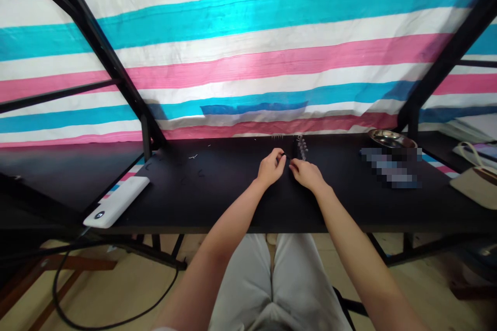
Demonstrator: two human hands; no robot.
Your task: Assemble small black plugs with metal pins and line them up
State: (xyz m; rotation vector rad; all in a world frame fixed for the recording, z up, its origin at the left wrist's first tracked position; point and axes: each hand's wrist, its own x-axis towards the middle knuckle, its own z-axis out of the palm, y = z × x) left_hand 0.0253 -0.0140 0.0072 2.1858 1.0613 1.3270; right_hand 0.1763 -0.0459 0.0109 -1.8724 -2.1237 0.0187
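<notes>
My left hand (271,166) and my right hand (306,173) are close together above the black tabletop (233,201). Both have their fingers pinched, and a small thin dark piece (288,155) runs between the fingertips. It is too small to tell what kind of thing it is. Just behind my right hand lies a cluster of small clear, bead-like pieces (302,148). A short row of tiny pale pieces (277,137) sits at the table's back edge, beyond my left hand.
At the left edge lies a white power bank (120,199) with a cable. Small curved dark bits (201,173) and white scraps (193,156) lie left of my hands. To the right are a shiny metal dish (392,139), a blurred-out item (392,168) and a beige bag (477,186).
</notes>
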